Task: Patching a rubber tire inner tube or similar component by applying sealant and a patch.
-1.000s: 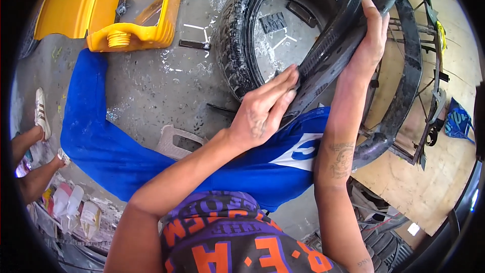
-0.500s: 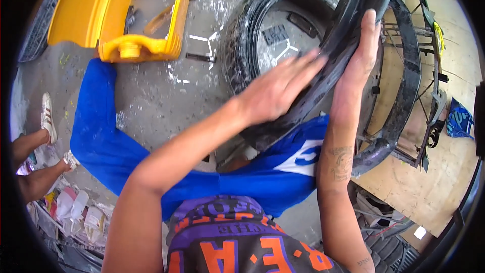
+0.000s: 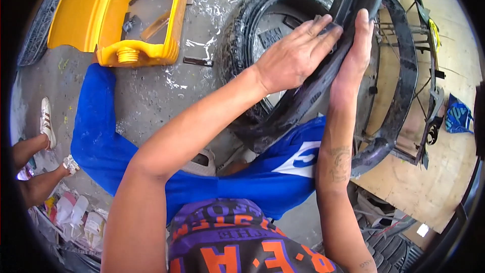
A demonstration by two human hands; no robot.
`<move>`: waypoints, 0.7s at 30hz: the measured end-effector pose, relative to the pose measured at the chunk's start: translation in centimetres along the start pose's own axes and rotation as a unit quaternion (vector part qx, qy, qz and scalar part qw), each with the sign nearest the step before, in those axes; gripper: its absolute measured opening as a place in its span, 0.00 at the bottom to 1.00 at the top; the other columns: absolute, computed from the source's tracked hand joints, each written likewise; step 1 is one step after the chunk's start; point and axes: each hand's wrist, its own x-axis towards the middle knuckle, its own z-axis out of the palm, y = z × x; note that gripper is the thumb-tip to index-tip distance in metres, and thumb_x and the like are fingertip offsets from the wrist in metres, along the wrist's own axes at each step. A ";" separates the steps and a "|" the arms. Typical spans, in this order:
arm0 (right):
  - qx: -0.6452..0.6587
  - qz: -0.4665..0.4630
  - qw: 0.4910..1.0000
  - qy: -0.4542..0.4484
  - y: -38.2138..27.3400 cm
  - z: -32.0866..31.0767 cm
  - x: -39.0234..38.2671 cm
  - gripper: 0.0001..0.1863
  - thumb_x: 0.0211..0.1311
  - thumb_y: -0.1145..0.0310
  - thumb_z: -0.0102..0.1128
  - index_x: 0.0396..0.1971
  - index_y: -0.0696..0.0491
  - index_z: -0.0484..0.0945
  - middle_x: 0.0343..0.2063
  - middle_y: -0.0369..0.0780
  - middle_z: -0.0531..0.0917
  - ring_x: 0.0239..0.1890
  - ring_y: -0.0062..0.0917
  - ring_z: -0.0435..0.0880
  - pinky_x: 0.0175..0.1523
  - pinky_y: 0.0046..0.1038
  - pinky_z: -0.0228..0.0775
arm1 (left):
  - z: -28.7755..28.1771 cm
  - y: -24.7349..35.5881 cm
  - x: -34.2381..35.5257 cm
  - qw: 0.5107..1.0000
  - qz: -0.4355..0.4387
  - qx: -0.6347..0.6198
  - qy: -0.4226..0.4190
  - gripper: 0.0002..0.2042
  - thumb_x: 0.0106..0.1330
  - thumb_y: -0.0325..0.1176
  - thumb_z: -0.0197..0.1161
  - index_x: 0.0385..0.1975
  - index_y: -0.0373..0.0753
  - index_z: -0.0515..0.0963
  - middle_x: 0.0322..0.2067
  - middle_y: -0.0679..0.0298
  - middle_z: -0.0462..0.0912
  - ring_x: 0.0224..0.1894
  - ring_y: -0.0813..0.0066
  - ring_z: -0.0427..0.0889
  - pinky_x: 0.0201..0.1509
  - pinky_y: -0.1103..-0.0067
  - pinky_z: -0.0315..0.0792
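A long, curved black plastic car trim piece (image 3: 316, 93) slants from my lap up past the top edge, its lower end by my blue-trousered leg. My left hand (image 3: 298, 53) lies across its inner side with the fingers pressed together. Beneath those fingertips shows part of a small dark grey sheet (image 3: 329, 26) resembling sandpaper; the rest of it is covered. Along the outer side, my right hand (image 3: 357, 45) braces the trim piece with one digit stretched upward, the other fingers mostly hidden.
A black tyre (image 3: 237, 35) lies on the grey floor behind the trim piece. Far left is a large yellow plastic body part (image 3: 174, 30). On the right, a black curved frame (image 3: 409, 65) rests on a plywood sheet (image 3: 454, 167). Another person's feet (image 3: 48, 126) are at the left.
My left hand has slid up and away along the trim piece, and the grey sheet under its fingers now shows. My right hand stays about where it was.
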 end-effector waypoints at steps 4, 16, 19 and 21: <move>-0.028 -0.045 0.998 0.030 1.9 -1.3 1.2 0.36 0.75 0.47 0.58 0.69 0.59 0.66 0.58 0.42 0.77 0.58 0.26 0.74 0.65 0.27 0.62 | 0.3 3.6 -7.1 0.994 -0.071 -0.020 -0.079 0.28 0.71 0.25 0.51 0.72 0.30 0.63 0.71 0.51 0.68 0.75 0.49 0.64 0.77 0.57 0.61; -0.020 -0.031 0.999 0.013 1.8 -1.2 1.1 0.38 0.74 0.47 0.58 0.71 0.60 0.63 0.59 0.45 0.75 0.59 0.29 0.74 0.65 0.27 0.63 | -0.2 1.8 -1.8 0.999 -0.017 0.037 -0.022 0.28 0.70 0.27 0.52 0.70 0.24 0.63 0.69 0.44 0.69 0.72 0.46 0.67 0.75 0.56 0.63; -0.027 -0.002 1.000 -0.006 1.1 -0.5 0.5 0.44 0.74 0.42 0.56 0.74 0.62 0.57 0.61 0.47 0.74 0.62 0.30 0.73 0.66 0.27 0.63 | -0.3 0.7 0.3 1.000 -0.012 0.018 0.016 0.28 0.69 0.28 0.53 0.70 0.26 0.64 0.69 0.44 0.69 0.72 0.46 0.68 0.75 0.57 0.63; -0.065 -0.059 0.996 0.017 2.2 -1.3 1.0 0.42 0.76 0.42 0.53 0.73 0.62 0.59 0.62 0.45 0.74 0.61 0.27 0.73 0.66 0.26 0.63 | 0.4 3.5 -4.1 0.999 -0.032 0.003 -0.004 0.28 0.68 0.27 0.54 0.69 0.25 0.64 0.69 0.44 0.69 0.72 0.46 0.68 0.75 0.58 0.64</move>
